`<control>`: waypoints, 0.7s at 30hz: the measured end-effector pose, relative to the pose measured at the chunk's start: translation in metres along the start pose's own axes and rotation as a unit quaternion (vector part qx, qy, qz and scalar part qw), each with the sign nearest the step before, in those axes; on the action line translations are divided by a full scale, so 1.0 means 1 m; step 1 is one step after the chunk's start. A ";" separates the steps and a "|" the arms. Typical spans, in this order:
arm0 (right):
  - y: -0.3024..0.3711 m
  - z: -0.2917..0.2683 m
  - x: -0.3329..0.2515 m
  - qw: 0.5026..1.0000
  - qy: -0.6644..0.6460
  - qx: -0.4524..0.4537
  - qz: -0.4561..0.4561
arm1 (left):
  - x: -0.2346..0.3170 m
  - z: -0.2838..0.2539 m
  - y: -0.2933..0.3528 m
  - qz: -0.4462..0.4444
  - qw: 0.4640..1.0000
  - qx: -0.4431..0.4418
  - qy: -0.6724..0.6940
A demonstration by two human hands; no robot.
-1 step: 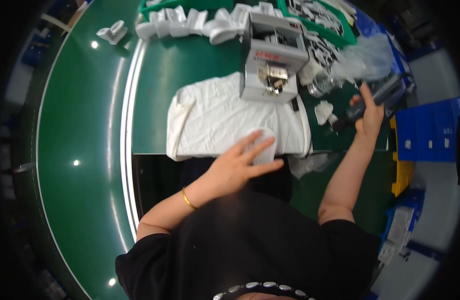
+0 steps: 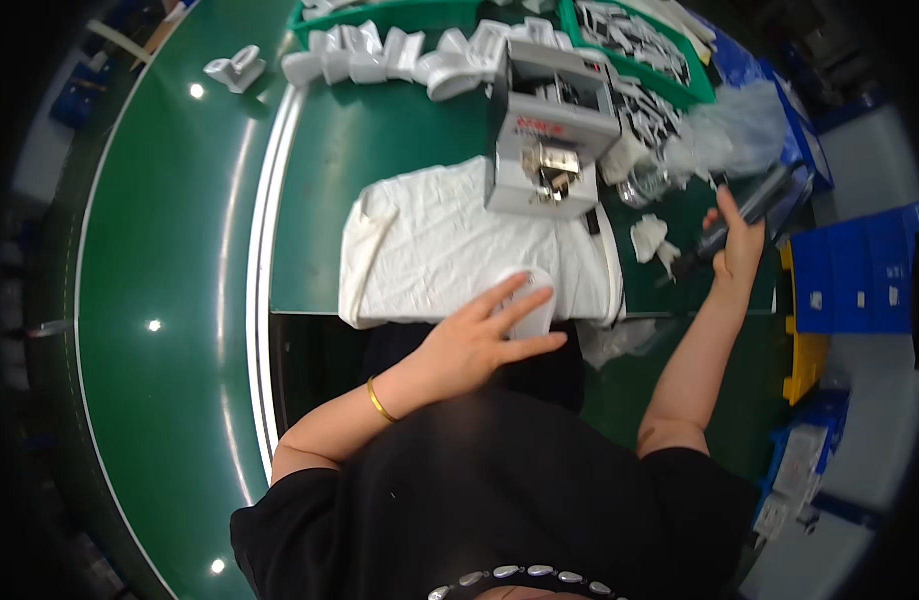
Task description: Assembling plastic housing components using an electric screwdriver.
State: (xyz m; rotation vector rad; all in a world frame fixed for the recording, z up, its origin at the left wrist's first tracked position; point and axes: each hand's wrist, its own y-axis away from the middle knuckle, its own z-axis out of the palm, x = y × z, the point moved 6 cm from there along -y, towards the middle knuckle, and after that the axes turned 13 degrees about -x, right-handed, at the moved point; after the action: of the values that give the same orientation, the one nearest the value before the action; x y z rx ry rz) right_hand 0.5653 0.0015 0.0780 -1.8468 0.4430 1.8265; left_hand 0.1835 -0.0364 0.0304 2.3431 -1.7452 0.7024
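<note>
My left hand (image 2: 471, 345) lies over a white plastic piece (image 2: 535, 318) at the front edge of a folded white cloth (image 2: 429, 255). Its fingers are spread and partly cover the piece. Off to the right, my right hand (image 2: 741, 248) is wrapped round a dark electric screwdriver (image 2: 771, 193), held at a slant with its tip towards the lower left. A grey screw feeder (image 2: 514, 185) with a metal front mechanism stands at the back of the cloth. Small crumpled white scraps (image 2: 651, 238) lie between the feeder and my right hand.
Along the back, several white plastic parts (image 2: 364, 58) stand in a row, with one more (image 2: 236, 70) farther left. A green bin (image 2: 694, 92) of small parts sits back right, beside a clear plastic bag (image 2: 744, 130). Blue bins (image 2: 849, 270) are at the right.
The whole view has shifted slightly, so the bench items appear a little lower. Both hands keep nearly the same pose, the right still gripping the screwdriver.
</note>
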 end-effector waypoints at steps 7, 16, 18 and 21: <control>-0.047 -0.089 0.104 0.982 0.127 0.093 0.102 | -0.008 -0.031 0.001 -0.046 0.997 0.041 -0.036; -0.067 -0.109 0.141 0.976 0.205 0.037 0.061 | -0.094 -0.083 0.088 -0.262 0.938 0.219 0.054; -0.063 -0.121 0.142 0.962 0.237 0.131 0.025 | -0.134 -0.118 0.134 -0.374 0.866 0.329 0.037; -0.056 -0.114 0.115 0.951 0.275 0.141 -0.011 | -0.208 -0.151 0.223 -0.503 0.733 0.457 -0.011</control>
State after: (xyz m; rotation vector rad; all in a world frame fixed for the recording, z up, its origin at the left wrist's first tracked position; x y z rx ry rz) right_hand 0.6961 -0.0032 -0.0327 -2.1182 0.8266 1.1317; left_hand -0.1134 0.1297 0.0349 3.2277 0.2613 1.4142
